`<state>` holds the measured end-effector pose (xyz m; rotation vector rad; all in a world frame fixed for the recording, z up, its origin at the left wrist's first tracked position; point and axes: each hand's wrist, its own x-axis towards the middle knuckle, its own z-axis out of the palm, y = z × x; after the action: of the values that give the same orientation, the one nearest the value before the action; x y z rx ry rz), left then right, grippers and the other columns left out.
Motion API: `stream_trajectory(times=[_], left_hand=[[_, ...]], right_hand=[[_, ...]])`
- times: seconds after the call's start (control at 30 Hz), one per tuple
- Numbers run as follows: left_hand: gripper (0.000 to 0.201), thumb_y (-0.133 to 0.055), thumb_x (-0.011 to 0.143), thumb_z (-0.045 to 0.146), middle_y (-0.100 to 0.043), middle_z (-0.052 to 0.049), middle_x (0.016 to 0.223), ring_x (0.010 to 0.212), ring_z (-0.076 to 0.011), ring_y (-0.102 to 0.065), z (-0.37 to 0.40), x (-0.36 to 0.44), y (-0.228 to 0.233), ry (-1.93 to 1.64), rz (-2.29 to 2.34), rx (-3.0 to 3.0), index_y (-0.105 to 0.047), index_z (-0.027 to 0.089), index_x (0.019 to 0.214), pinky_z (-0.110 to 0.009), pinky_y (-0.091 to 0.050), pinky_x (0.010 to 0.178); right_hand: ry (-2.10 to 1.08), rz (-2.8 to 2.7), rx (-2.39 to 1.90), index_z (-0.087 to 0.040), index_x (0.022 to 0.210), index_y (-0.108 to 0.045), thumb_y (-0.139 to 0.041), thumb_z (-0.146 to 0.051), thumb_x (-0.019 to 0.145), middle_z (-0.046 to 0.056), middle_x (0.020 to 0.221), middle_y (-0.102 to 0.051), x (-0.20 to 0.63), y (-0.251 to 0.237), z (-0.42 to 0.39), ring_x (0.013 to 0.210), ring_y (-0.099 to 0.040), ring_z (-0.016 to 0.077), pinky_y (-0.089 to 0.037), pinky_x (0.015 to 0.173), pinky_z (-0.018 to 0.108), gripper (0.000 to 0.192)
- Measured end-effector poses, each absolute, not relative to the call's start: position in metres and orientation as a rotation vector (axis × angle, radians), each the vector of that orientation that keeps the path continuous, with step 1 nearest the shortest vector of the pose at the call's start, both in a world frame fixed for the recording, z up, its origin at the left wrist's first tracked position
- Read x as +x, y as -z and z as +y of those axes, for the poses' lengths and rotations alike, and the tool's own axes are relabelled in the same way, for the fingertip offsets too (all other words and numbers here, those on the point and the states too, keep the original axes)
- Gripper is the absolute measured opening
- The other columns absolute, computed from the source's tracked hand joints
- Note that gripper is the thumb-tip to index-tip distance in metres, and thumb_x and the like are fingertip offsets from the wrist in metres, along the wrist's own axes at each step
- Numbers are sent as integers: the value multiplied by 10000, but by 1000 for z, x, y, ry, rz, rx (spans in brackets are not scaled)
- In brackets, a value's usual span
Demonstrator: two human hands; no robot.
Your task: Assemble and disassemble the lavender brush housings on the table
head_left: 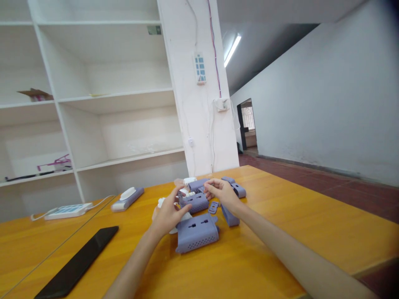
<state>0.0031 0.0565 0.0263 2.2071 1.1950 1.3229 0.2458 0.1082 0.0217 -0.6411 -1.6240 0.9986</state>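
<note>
White shelves (121,99) fill the upper left of the frame; at lower centre, on the wooden surface (296,207), the left hand (168,214) has a wide grip beside a perforated purple case (199,203). The right hand (226,195) looks narrow-gripped; I cannot tell on what.

A white shelving unit (106,96) occupies the left, its compartments formed by upright panels and horizontal boards. Beside it stands a white pillar (199,124), along which red and blue wires (213,39) descend to a white socket box (222,105). To the right, a pale wall (321,99) recedes toward a doorway (250,139) with a dark frame; through the opening, a barred window (248,117) admits daylight. The wall is scuffed low down, above a dark skirting (311,165). Reddish tiles cover the floor (299,181). A lit tube lamp (232,51) crosses the grey ceiling (264,16). Foreground: a desk (289,207) of orange-yellow wood, with a seam at left.
</note>
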Motion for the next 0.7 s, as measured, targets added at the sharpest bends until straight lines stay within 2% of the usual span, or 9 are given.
stream_trajectory(times=[0.1,0.2,0.37,0.43,0.47,0.5,0.57,0.63,0.7], left_hand=[[670,-743,863,330,-701,-109,1171,1010,-240,-709,56,4,-31,-1330,1089,2045,-424,221,1442,-371,-565,867],[630,-787,829,349,-721,-127,1148,1054,-264,-714,53,3,-42,-1303,974,1925,-498,179,1362,-400,-545,947],[663,-793,836,373,-718,-179,1213,1000,-280,-753,45,3,-56,-1310,874,1744,-459,157,1367,-397,-564,894],[681,-797,842,357,-721,-178,1226,1035,-275,-745,44,5,-56,-1342,864,1689,-429,169,1384,-376,-561,890],[677,-802,840,347,-729,-173,1216,1036,-269,-746,43,6,-55,-1354,861,1667,-428,173,1376,-367,-560,890],[662,-812,832,338,-741,-166,1193,1022,-263,-749,43,7,-54,-1362,858,1650,-441,172,1355,-361,-560,889],[621,-838,807,322,-762,-148,1139,982,-256,-760,44,9,-51,-1363,847,1627,-478,170,1290,-364,-561,894],[598,-857,786,311,-772,-139,1109,962,-263,-765,45,11,-48,-1343,829,1617,-503,173,1247,-385,-566,899],[598,-857,787,308,-776,-138,1105,965,-277,-765,46,12,-47,-1313,812,1613,-509,180,1256,-402,-575,885]], right_hand=[[-978,-1633,-657,-152,1173,-641,-624,-360,1006,58,1083,-691,246,-20,109,859,-694,180,-604,749,357,267],[-938,-1645,-683,-152,1180,-638,-623,-358,1008,59,1085,-691,244,-18,111,856,-694,179,-606,742,353,268],[-757,-1665,-735,-151,1176,-637,-615,-368,1013,52,1060,-693,242,-21,108,823,-693,169,-605,717,339,273],[-605,-1670,-747,-150,1157,-640,-600,-347,1017,58,1063,-689,243,-25,99,872,-691,189,-601,764,372,245],[-512,-1677,-744,-156,1151,-643,-592,-320,1015,73,1096,-682,244,-28,92,955,-683,215,-587,837,415,219],[-413,-1693,-731,-165,1149,-649,-583,-285,1006,94,1150,-669,245,-31,85,1068,-654,249,-549,933,468,198],[-237,-1779,-671,-206,1188,-660,-606,-225,956,119,1313,-615,245,-38,68,1294,-529,294,-388,1129,528,239],[-119,-1926,-590,-258,1225,-668,-672,-222,903,87,1366,-611,243,-43,53,1327,-509,286,-284,1195,525,325],[-42,-2064,-528,-308,1256,-664,-732,-246,875,46,1318,-659,239,-45,44,1282,-561,267,-192,1226,545,392]])
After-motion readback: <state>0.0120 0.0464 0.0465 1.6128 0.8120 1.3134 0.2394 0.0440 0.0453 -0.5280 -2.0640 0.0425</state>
